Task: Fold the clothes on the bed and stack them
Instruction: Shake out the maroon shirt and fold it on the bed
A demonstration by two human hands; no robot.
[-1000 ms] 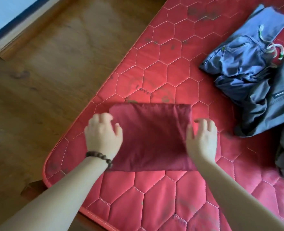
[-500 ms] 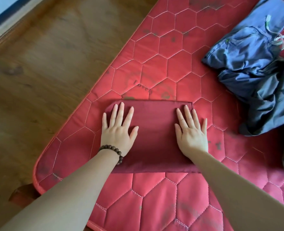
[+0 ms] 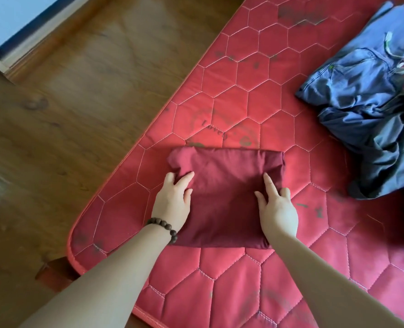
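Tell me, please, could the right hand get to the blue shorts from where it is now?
Probably yes. The right hand rests on the folded red cloth, and only bare mattress lies between it and the blue shorts. It grips the cloth's edge, so it must let go first.

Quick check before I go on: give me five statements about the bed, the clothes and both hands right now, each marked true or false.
1. The maroon garment lies folded into a rectangle on the red mattress. True.
2. The left hand grips the garment's left edge. True.
3. The right hand hangs in the air above the blue trousers. False: it rests on the maroon garment's right side, fingers curled at its edge.
4. The blue trousers are folded and stacked on the maroon garment. False: they lie rumpled at the far right, apart from it.
5. A bead bracelet sits on the right wrist. False: it is on the left wrist.
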